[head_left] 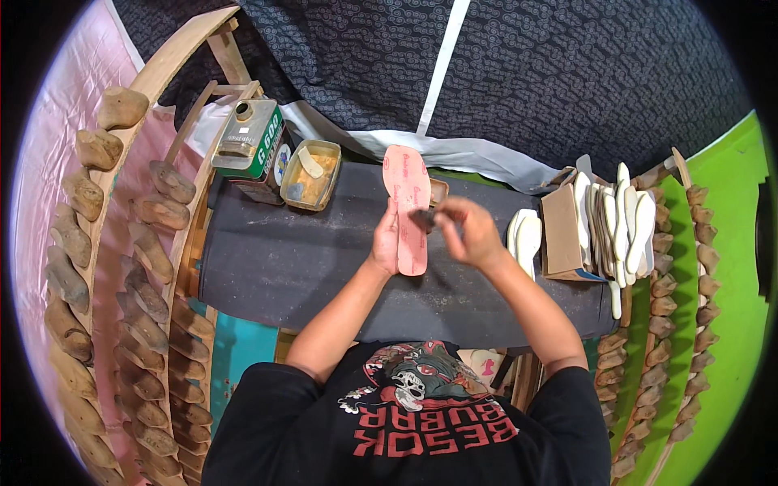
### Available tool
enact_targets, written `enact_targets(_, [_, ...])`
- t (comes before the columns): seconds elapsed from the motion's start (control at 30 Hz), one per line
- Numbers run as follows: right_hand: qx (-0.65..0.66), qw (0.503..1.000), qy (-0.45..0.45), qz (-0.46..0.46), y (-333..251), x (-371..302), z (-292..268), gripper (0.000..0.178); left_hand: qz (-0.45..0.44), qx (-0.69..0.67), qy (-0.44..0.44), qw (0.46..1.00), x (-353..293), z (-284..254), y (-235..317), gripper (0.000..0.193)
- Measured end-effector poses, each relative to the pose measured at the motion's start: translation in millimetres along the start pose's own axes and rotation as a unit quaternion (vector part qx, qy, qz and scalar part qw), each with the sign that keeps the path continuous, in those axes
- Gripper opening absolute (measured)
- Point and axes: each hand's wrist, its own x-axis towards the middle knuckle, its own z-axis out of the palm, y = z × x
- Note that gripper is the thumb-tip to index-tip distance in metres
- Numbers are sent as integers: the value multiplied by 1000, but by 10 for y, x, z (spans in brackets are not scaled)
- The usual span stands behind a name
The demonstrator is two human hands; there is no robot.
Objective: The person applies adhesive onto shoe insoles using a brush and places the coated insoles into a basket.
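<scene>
A pink insole board with red printing is held up over the dark table. My left hand grips it by its left edge, the fingers passing behind it. At its right side, my right hand pinches a small dark object, whose kind is too blurred to tell. That object overlaps the board's middle; I cannot tell whether it touches. Behind the board a small brownish container is partly hidden.
On the table a green-and-white metal can stands left, beside a tray with yellowish residue and a pale flat piece. A cardboard box of white soles stands right, more soles beside it. Racks of wooden shoe lasts flank both sides.
</scene>
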Motion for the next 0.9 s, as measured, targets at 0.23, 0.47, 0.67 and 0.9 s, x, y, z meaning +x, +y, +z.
enact_targets(0.23, [-50, 999, 6, 16, 10, 170, -68, 14, -19, 63, -23, 998, -119, -248, -6, 58])
enact_targets(0.47, [-20, 989, -140, -31, -180, -81, -58, 14, -49, 70, 3, 996, -203, -279, 80, 58])
enact_targets(0.67, [-66, 998, 15, -5, 282, 350, -183, 11, -45, 89, -37, 994, -285, -233, -54, 62])
enact_targets(0.9, [-50, 992, -78, -85, -95, 85, -57, 18, -58, 56, -61, 995, -361, -370, 73, 59])
